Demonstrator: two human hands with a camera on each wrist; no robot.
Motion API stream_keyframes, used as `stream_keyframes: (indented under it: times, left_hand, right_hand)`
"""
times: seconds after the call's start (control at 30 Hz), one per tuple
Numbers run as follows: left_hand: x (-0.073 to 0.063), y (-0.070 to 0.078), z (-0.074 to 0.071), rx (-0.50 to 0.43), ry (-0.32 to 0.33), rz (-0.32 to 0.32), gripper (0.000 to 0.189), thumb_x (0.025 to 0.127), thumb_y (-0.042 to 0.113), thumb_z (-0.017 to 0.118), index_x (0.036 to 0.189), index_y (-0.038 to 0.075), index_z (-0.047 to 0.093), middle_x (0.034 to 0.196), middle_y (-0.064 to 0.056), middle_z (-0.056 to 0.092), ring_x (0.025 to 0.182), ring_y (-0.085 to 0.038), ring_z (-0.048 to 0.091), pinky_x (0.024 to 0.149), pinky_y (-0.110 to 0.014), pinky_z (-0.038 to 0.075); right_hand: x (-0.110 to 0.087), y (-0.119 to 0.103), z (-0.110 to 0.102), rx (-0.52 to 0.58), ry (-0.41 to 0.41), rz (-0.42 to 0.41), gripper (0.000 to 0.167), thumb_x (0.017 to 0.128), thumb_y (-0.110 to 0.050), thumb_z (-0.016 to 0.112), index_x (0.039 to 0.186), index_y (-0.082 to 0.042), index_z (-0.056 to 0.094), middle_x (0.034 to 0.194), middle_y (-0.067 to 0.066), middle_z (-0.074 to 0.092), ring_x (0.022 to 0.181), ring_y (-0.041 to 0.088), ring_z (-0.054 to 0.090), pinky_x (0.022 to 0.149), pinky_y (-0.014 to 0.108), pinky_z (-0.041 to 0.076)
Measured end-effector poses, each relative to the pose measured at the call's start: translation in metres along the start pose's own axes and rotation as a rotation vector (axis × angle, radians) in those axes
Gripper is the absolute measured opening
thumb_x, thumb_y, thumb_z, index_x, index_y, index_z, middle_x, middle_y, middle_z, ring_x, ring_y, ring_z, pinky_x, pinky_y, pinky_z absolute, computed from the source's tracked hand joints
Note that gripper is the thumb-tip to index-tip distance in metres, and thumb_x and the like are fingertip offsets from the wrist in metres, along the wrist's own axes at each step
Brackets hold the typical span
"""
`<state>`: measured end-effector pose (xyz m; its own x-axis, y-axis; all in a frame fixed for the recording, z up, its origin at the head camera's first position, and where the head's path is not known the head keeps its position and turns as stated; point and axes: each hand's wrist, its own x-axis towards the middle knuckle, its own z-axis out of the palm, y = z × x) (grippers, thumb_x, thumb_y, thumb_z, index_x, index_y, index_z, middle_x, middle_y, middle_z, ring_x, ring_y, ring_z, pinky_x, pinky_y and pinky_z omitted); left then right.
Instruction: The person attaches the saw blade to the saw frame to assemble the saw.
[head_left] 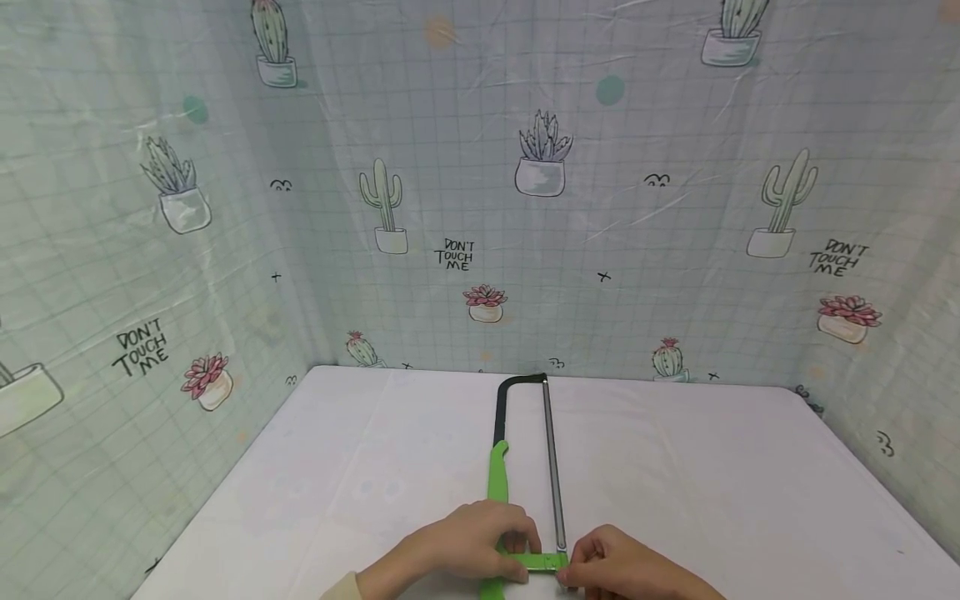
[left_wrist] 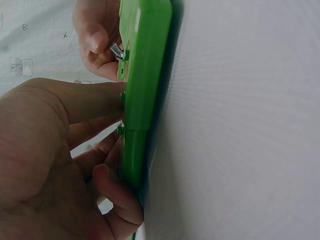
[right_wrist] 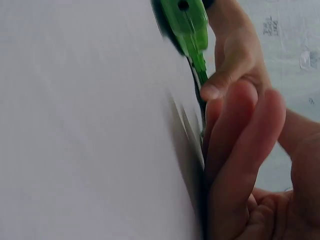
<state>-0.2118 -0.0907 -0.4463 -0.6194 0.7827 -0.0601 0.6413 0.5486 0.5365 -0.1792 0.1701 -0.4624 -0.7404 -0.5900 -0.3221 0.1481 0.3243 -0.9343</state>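
Observation:
A hacksaw (head_left: 498,475) with a green handle and a black front frame lies flat on the white table, its far end pointing away from me. Its thin grey blade (head_left: 553,467) runs along the right side. My left hand (head_left: 480,537) grips the green near part of the frame, thumb and fingers on either side of the crossbar (head_left: 542,562). At the blade's near end, my right hand (head_left: 618,567) pinches the corner of the frame with curled fingers. A small silver wing nut (left_wrist: 116,51) shows beside the right thumb in the left wrist view.
The white tabletop (head_left: 712,483) spreads out on both sides of the saw. A pale curtain (head_left: 480,217) printed with potted cacti stands behind the table and along both sides.

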Motion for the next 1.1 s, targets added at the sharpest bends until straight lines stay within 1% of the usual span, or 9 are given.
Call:
stream_keyframes:
  times: [0.03, 0.1, 0.27, 0.53, 0.77, 0.97, 1.1]
  left_hand:
    - [0.0001, 0.0002, 0.0000, -0.007, -0.001, -0.003, 0.021, 0.088, 0.031, 0.080, 0.108, 0.027, 0.074, 0.089, 0.022, 0.062, 0.079, 0.011, 0.054, 0.071, -0.014, 0.046]
    - [0.0002, 0.0008, -0.0001, -0.023, -0.003, -0.011, 0.021, 0.088, 0.031, 0.080, 0.108, 0.027, 0.074, 0.089, 0.022, 0.063, 0.080, 0.011, 0.054, 0.071, -0.014, 0.046]
    - [0.0003, 0.0023, -0.0009, -0.059, -0.007, -0.029, 0.020, 0.088, 0.031, 0.079, 0.107, 0.026, 0.074, 0.088, 0.023, 0.064, 0.080, 0.011, 0.056, 0.072, -0.015, 0.047]
    - [0.0004, 0.0024, -0.0002, -0.050, -0.006, -0.023, 0.020, 0.089, 0.030, 0.079, 0.107, 0.026, 0.074, 0.089, 0.023, 0.064, 0.080, 0.011, 0.056, 0.072, -0.014, 0.047]
    - [0.0004, 0.0013, 0.0003, -0.040, -0.006, -0.006, 0.021, 0.088, 0.030, 0.080, 0.108, 0.026, 0.074, 0.088, 0.022, 0.063, 0.080, 0.011, 0.055, 0.071, -0.014, 0.047]
    - [0.0005, -0.0006, 0.0018, -0.023, 0.000, 0.000, 0.021, 0.088, 0.030, 0.081, 0.108, 0.027, 0.074, 0.087, 0.023, 0.062, 0.079, 0.012, 0.054, 0.070, -0.014, 0.046]
    - [0.0003, -0.0002, 0.0022, -0.020, 0.002, -0.007, 0.022, 0.087, 0.031, 0.081, 0.107, 0.028, 0.074, 0.086, 0.023, 0.062, 0.078, 0.011, 0.054, 0.070, -0.014, 0.046]
  right_hand:
    - [0.0002, -0.0003, 0.0017, -0.008, 0.021, 0.002, 0.025, 0.094, -0.027, 0.068, 0.079, -0.007, 0.069, 0.059, -0.008, 0.054, 0.051, 0.004, 0.043, 0.048, 0.020, 0.035]
    - [0.0008, -0.0013, 0.0046, -0.018, 0.055, 0.009, 0.024, 0.093, -0.028, 0.071, 0.078, -0.009, 0.069, 0.058, -0.008, 0.054, 0.052, 0.004, 0.044, 0.049, 0.020, 0.036]
    - [0.0006, -0.0044, 0.0077, -0.034, 0.099, 0.018, 0.024, 0.092, -0.027, 0.072, 0.079, -0.006, 0.070, 0.058, -0.008, 0.053, 0.052, 0.004, 0.044, 0.050, 0.020, 0.037]
    - [0.0016, -0.0021, 0.0085, -0.051, 0.117, 0.011, 0.024, 0.090, -0.026, 0.072, 0.077, -0.006, 0.070, 0.057, -0.007, 0.055, 0.050, 0.004, 0.044, 0.048, 0.019, 0.037]
    - [0.0014, -0.0013, 0.0075, -0.063, 0.099, -0.030, 0.025, 0.088, -0.025, 0.070, 0.076, -0.004, 0.071, 0.057, -0.007, 0.056, 0.048, 0.002, 0.044, 0.048, 0.019, 0.037]
    - [0.0015, -0.0014, 0.0079, -0.062, 0.095, -0.038, 0.023, 0.086, -0.025, 0.068, 0.076, -0.005, 0.071, 0.057, -0.007, 0.056, 0.049, 0.002, 0.043, 0.048, 0.019, 0.037]
    - [0.0012, -0.0020, 0.0083, -0.065, 0.099, -0.037, 0.022, 0.086, -0.025, 0.068, 0.075, -0.006, 0.070, 0.057, -0.007, 0.056, 0.049, 0.002, 0.043, 0.048, 0.019, 0.037]
